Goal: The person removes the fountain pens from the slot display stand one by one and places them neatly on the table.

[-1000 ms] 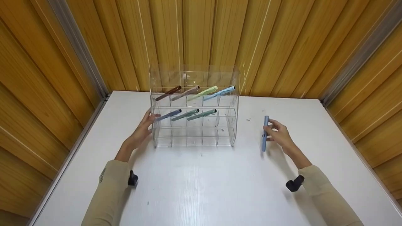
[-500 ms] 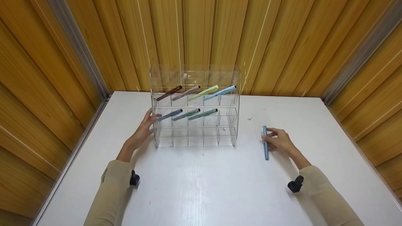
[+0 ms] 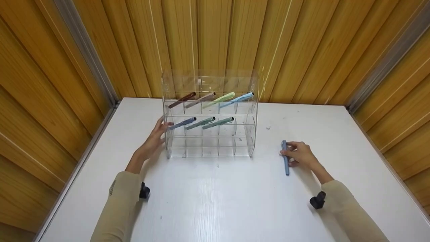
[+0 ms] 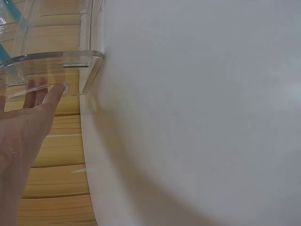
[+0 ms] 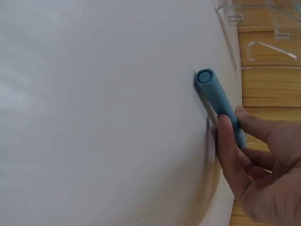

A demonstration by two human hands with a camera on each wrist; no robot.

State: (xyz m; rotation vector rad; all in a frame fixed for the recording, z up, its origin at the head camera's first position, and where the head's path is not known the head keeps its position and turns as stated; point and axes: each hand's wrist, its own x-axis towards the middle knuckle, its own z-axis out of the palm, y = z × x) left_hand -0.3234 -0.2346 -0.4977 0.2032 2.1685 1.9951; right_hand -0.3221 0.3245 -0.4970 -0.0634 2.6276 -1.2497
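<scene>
My right hand pinches a blue pen between thumb and fingers, close over the table to the right of the rack. In the right wrist view the round end of that pen points away from the hand. My left hand holds the left side of a clear acrylic pen rack. Its fingertips are at the cutout in the side panel in the left wrist view. Slanted pens lie in the rack: dark red, mauve, light green and light blue above, blue and two green in the row below.
The white table runs up to yellow wood-look walls at the back and sides. Small specks lie on the tabletop right of the rack. A black wrist camera sits at each sleeve.
My right hand has come down and nearer to the body with the blue pen, whose tilt has changed slightly. The left hand keeps its place at the rack.
</scene>
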